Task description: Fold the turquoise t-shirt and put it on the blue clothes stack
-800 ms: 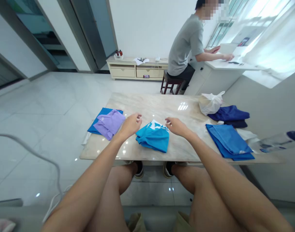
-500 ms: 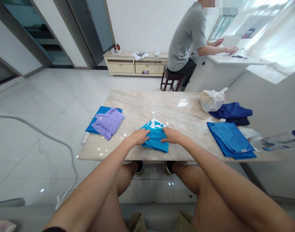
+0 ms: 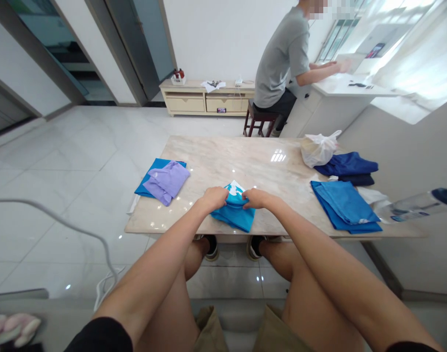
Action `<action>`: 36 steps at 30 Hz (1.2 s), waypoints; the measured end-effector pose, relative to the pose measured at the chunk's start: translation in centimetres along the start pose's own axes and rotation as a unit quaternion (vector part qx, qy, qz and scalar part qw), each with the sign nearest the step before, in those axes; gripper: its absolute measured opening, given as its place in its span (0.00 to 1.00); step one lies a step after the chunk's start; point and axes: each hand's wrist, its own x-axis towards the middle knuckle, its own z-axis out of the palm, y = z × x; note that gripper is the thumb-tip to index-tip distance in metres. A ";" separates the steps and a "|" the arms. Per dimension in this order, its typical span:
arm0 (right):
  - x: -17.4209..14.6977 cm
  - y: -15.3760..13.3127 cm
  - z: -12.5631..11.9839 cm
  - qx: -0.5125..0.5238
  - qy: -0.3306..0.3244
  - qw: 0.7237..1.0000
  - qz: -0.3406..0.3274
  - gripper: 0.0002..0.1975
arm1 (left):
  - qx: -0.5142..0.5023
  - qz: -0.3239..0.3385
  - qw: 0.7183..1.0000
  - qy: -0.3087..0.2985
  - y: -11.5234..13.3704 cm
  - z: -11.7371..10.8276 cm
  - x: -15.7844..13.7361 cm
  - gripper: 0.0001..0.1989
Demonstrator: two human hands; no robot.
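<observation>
A turquoise folded cloth with a white pattern (image 3: 234, 216), perhaps a garment, lies near the front edge of the marble-look table (image 3: 209, 156). My left hand (image 3: 215, 198) grips its left side, fingers curled over the fabric. On the right side, my right hand (image 3: 256, 198) pinches the cloth between thumb and fingers. Between the two hands a fold of the fabric is lifted a little, and the white-patterned corner points away from me. The fingertips of my left hand are partly hidden.
To the left, a purple folded cloth (image 3: 167, 182) rests on a blue one (image 3: 145, 185). At the right are folded blue cloth (image 3: 344, 205), dark blue cloth (image 3: 350, 165), a white plastic bag (image 3: 319, 149) and a clear bottle (image 3: 410, 206). Beyond, a person (image 3: 282, 58) sits on a stool.
My hands have gone from lying spread on the turquoise cloth to gripping its sides, raising a fold. The seated person's hands have moved up from the white surface.
</observation>
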 end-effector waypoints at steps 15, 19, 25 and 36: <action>-6.3 1.7 -4.8 0.447 0.221 0.861 -0.100 0.27 | -0.309 -0.012 0.890 0.335 -0.2 -5.8 -7.3 0.11; -5.5 1.2 -5.3 0.455 0.311 0.830 -0.084 0.27 | -0.497 -0.001 0.803 0.327 -0.8 -5.4 -6.5 0.07; -5.1 0.1 -5.0 0.245 0.371 0.894 -0.045 0.17 | -0.667 -0.046 0.698 0.256 0.1 -3.8 -4.5 0.10; -7.3 -3.8 -4.3 0.205 0.249 0.945 -0.061 0.08 | -0.726 -0.021 0.632 0.271 4.2 -4.2 -4.6 0.11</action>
